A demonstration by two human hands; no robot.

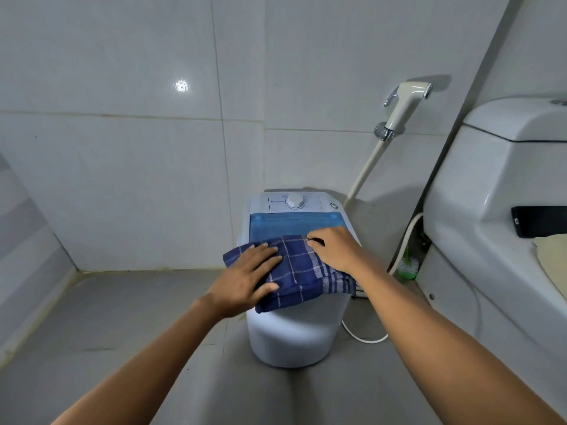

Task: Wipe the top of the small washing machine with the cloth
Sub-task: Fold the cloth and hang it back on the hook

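Note:
A small white washing machine (291, 335) with a blue lid and a white dial at the back stands on the grey floor. A dark blue checked cloth (302, 271) lies folded across the front of its top and hangs over the near edge. My left hand (248, 277) lies flat on the cloth's left part, fingers spread, thumb on its front fold. My right hand (336, 248) rests on the cloth's far right corner with the fingers curled, pinching its edge. The back strip of the blue lid (294, 223) shows uncovered.
Tiled walls close in behind and to the left. A white toilet (491, 210) stands at the right, with a dark phone (538, 225) on it. A bidet sprayer (405, 102) hangs on the wall, its hose running down behind the machine. A white cord (365, 337) lies on the floor.

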